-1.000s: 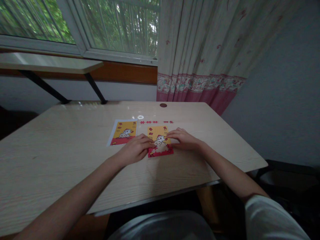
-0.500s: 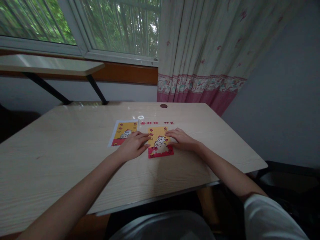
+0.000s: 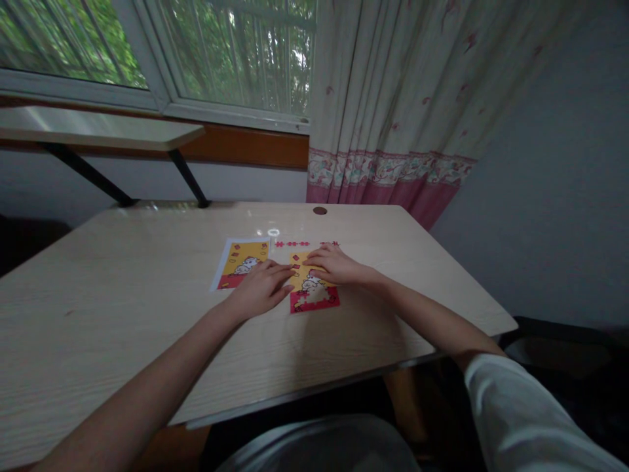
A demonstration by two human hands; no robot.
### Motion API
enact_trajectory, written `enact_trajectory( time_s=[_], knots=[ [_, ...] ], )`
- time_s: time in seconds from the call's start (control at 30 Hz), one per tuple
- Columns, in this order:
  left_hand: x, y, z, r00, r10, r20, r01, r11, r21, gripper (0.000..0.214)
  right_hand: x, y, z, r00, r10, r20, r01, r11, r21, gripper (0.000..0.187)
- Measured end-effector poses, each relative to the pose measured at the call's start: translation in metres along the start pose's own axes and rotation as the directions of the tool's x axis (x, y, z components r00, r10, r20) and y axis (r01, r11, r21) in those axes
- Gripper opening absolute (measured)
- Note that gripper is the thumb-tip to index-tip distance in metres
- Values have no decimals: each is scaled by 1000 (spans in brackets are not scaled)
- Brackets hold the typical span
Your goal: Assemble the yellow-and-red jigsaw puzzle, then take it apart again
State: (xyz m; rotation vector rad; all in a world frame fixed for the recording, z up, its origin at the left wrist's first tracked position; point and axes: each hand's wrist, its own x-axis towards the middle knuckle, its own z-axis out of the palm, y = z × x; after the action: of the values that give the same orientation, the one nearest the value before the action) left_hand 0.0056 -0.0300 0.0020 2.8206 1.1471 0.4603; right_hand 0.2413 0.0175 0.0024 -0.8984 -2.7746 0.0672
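Note:
A yellow and red jigsaw puzzle (image 3: 314, 296) with a white cartoon animal lies on the wooden table (image 3: 122, 308). My left hand (image 3: 260, 286) lies flat, fingers stretched out, on the puzzle's left edge. My right hand (image 3: 334, 263) rests on the puzzle's upper part, fingers extended and pressing down. A printed reference picture (image 3: 240, 261) of the same image lies just left of the puzzle. A row of small red puzzle pieces (image 3: 292, 244) sits behind the puzzle.
A round brown cable hole (image 3: 320, 210) is near the table's far edge. A floral curtain (image 3: 393, 105) hangs behind on the right, beside a window. A narrow shelf (image 3: 98, 128) on black brackets juts out at back left.
My right hand has moved left and up from the puzzle's right edge onto its upper part. My left hand has shifted slightly up the left edge and flattened.

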Motion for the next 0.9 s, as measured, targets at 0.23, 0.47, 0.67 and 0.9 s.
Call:
enact_trajectory(
  time_s=[0.23, 0.47, 0.67, 0.9],
  knots=[
    [0, -1, 1, 1000, -1, -7, 1, 1000, -18, 34, 4, -3, 5, 1000, 3, -29, -1, 999, 49, 36],
    [-1, -3, 2, 1000, 2, -14, -2, 1000, -28, 34, -22, 43, -7, 907, 394, -148, -402, 915, -31, 34],
    [-1, -4, 2, 1000, -2, -9, 2, 1000, 6, 35, -29, 56, -3, 834, 519, -187, -539, 839, -73, 33],
    [-1, -4, 4, 1000, -6, -4, 6, 1000, 17, 34, -24, 56, 1, 824, 527, -207, -541, 841, -16, 32]
  ],
)
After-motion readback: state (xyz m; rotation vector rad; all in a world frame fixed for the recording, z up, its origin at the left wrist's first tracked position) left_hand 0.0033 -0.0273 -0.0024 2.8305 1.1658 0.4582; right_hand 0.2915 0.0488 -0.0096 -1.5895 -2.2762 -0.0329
